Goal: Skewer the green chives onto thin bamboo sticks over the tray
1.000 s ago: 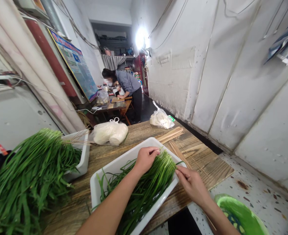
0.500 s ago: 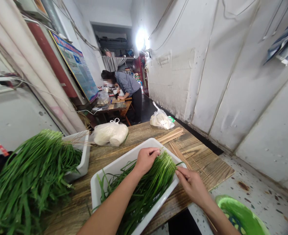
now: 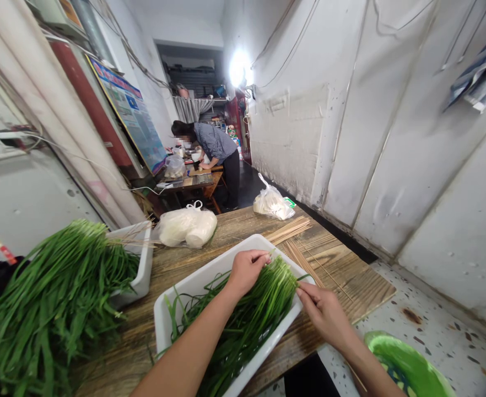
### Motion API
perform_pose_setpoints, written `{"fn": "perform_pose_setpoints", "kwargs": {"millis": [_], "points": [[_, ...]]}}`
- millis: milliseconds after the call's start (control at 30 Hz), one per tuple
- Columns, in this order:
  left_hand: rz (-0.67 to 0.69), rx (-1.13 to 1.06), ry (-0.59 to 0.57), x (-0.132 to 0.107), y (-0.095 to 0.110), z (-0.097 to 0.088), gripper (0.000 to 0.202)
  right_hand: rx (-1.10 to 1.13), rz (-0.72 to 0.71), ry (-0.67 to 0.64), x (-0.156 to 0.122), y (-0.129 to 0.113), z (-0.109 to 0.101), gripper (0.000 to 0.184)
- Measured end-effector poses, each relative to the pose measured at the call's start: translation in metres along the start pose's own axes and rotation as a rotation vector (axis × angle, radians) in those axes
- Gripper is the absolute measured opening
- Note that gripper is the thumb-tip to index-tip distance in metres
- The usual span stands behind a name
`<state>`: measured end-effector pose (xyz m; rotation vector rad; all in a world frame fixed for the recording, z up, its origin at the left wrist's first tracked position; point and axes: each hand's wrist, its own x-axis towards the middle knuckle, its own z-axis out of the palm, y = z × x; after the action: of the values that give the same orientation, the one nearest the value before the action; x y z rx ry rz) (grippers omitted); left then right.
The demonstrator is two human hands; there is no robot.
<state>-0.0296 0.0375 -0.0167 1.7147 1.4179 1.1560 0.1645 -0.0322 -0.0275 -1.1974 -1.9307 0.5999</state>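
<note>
Garlic chives [image 3: 263, 309] lie in a white plastic tray [image 3: 172, 295], their pale cut ends gathered toward its far right corner. My left hand [image 3: 246, 273] reaches over the tray, thumb and fingers pinched at the chive ends; the exact stem between them is too small to make out. At the tray's right rim, my right hand [image 3: 323, 309] is closed on a thin bamboo skewer [image 3: 356, 379], whose tail shows below the forearm. Its fingertips touch the edge of the chive bunch, and the skewer's front end is hidden.
More bamboo skewers [image 3: 295, 229] lie on the wooden table [image 3: 362, 281]. At left, a heap of chives [image 3: 57, 292] overhangs another white tray [image 3: 145, 264]. Plastic bags [image 3: 187, 225] stand behind. A green basin [image 3: 408, 364] is on the floor; a person [image 3: 216, 146] bends over a far table.
</note>
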Motion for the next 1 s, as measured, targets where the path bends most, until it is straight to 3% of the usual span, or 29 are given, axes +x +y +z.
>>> {"fn": "perform_pose_setpoints", "kwargs": {"millis": [1000], "points": [[-0.005, -0.029, 0.012, 0.0017, -0.003, 0.0, 0.023, 0.014, 0.024, -0.027, -0.0005, -0.0013, 0.0007, 0.031]]}}
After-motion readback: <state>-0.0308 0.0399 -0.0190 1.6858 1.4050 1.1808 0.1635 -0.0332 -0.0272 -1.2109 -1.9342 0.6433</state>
